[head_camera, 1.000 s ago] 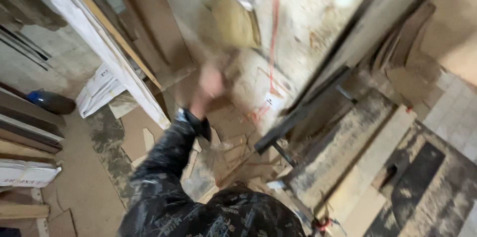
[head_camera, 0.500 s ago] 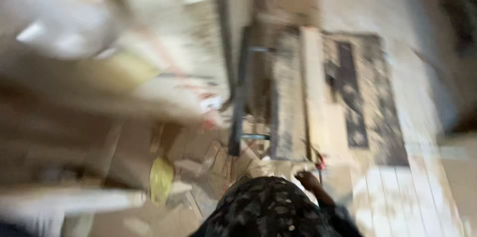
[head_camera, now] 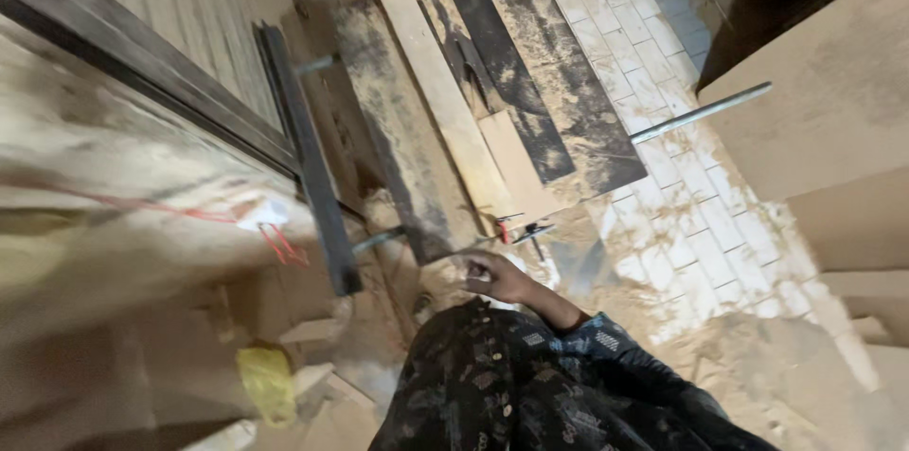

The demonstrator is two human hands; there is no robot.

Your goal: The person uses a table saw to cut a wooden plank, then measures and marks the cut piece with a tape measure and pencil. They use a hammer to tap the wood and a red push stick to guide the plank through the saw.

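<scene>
One hand (head_camera: 497,276), the right, shows near centre, fingers loosely curled, grasping nothing I can make out. It hovers just near the dusty saw table (head_camera: 407,167), beside a pale plank (head_camera: 445,101). Left, a crumpled yellow bag (head_camera: 267,381) lies on the floor; beyond it everything blurs. Another hand is hidden.

Few things here count as packaging or labels. A crumpled yellow bag or wrapper (head_camera: 266,382) lies on the dusty floor, well to the left of and below the one hand (head_camera: 499,276) in view. Farther up on the same side a small white tag-like scrap (head_camera: 262,215) with red cord is blurred; its kind cannot be told. No signs or screens show.
</scene>
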